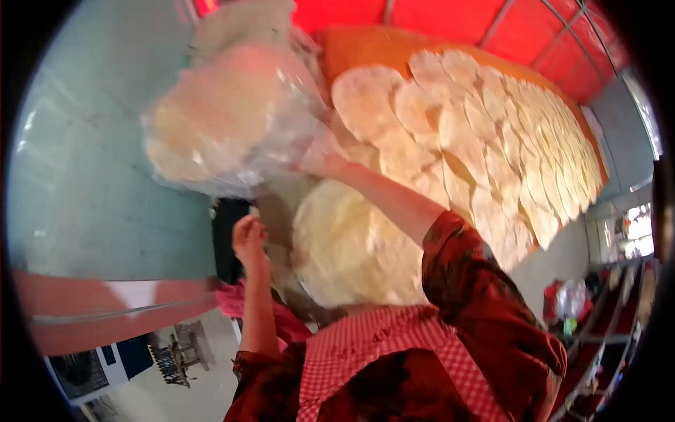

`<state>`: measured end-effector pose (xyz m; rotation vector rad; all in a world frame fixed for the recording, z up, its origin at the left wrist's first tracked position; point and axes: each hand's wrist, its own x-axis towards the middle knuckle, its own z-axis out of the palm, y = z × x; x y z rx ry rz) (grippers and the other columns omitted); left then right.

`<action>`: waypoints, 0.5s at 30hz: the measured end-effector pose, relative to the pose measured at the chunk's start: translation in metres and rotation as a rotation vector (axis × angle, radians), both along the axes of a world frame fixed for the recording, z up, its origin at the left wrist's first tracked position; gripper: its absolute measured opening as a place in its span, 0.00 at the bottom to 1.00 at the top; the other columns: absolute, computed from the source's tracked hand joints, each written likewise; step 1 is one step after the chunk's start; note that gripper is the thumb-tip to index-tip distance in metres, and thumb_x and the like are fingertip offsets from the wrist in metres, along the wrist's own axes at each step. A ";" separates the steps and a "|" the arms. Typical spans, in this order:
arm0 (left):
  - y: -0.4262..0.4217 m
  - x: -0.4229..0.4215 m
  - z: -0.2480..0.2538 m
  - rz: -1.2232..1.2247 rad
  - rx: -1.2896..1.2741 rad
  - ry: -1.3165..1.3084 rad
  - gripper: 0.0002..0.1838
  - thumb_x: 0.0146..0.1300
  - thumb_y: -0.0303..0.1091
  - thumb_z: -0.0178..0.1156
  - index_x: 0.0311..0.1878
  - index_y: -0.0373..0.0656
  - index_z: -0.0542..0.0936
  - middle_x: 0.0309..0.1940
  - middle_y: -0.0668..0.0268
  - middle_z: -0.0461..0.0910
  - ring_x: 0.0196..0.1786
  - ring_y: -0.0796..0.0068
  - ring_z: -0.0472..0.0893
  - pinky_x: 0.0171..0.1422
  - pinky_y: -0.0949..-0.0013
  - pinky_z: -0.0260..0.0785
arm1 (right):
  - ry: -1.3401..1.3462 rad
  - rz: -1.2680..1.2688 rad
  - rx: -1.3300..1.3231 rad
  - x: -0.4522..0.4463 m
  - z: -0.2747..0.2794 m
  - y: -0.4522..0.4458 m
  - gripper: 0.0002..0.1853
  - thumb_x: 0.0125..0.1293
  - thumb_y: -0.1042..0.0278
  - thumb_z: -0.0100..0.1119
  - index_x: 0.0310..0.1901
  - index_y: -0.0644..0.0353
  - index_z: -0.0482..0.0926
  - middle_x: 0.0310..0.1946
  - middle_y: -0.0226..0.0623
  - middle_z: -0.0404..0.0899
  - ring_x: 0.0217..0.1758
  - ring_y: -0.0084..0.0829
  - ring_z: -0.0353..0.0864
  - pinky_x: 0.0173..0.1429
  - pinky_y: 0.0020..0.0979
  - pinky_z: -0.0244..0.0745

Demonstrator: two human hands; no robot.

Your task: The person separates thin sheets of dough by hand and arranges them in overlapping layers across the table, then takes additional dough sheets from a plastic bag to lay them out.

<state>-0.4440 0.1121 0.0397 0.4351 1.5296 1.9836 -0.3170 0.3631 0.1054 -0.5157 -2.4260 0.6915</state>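
A clear plastic bag (pixel 218 126) with round flatbreads inside sits over the table's left part, smeared by motion. My right hand (pixel 321 153) reaches across to the bag's right edge and grips the plastic there, its fingers blurred. Lower down, my left hand (pixel 250 243) is raised near a black object (pixel 230 239), fingers curled together; what they hold, if anything, I cannot make out. Just below my right forearm lies a stack of pale round flatbreads (pixel 355 246), close to my checked apron (pixel 373 330).
Many overlapping flatbreads (pixel 485 141) cover an orange cloth (pixel 330 53) at the right. A pale blue-green tabletop (pixel 105 183) extends left. Pink fabric (pixel 264 313) is beside my left forearm. Shelving (pixel 605 337) stands at the far right.
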 end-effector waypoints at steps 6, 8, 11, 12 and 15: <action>-0.102 0.033 0.018 0.141 -0.143 0.054 0.09 0.67 0.27 0.53 0.49 0.39 0.75 0.40 0.65 0.78 0.39 0.76 0.77 0.44 0.75 0.71 | 0.230 -0.320 -0.372 0.198 0.018 -0.057 0.17 0.60 0.71 0.65 0.51 0.59 0.75 0.51 0.31 0.75 0.53 0.26 0.76 0.51 0.28 0.73; -0.113 0.049 0.031 0.174 -0.253 0.114 0.10 0.67 0.28 0.53 0.50 0.39 0.75 0.41 0.65 0.77 0.40 0.75 0.77 0.45 0.75 0.71 | 0.339 -0.547 -0.561 0.253 0.028 -0.080 0.14 0.61 0.70 0.64 0.47 0.64 0.76 0.46 0.35 0.75 0.48 0.26 0.77 0.46 0.28 0.76; -0.125 0.081 0.039 0.097 -0.269 0.142 0.10 0.67 0.28 0.53 0.50 0.39 0.74 0.43 0.64 0.77 0.41 0.74 0.77 0.45 0.74 0.71 | 0.351 -0.697 -0.517 0.331 0.011 -0.112 0.11 0.62 0.70 0.63 0.44 0.65 0.77 0.43 0.34 0.76 0.42 0.24 0.78 0.42 0.25 0.76; -0.130 0.094 0.038 0.058 -0.253 0.139 0.10 0.67 0.28 0.53 0.50 0.39 0.74 0.43 0.64 0.77 0.41 0.74 0.77 0.45 0.73 0.71 | 0.354 -0.707 -0.513 0.350 0.009 -0.126 0.11 0.62 0.70 0.62 0.44 0.64 0.77 0.42 0.33 0.77 0.40 0.24 0.78 0.40 0.24 0.75; -0.148 0.135 0.010 -0.076 -0.327 0.045 0.12 0.64 0.26 0.55 0.51 0.42 0.73 0.46 0.65 0.73 0.46 0.72 0.74 0.47 0.72 0.70 | 0.379 -0.702 -0.522 0.396 -0.010 -0.170 0.08 0.62 0.72 0.62 0.41 0.64 0.77 0.39 0.33 0.77 0.37 0.20 0.77 0.36 0.21 0.74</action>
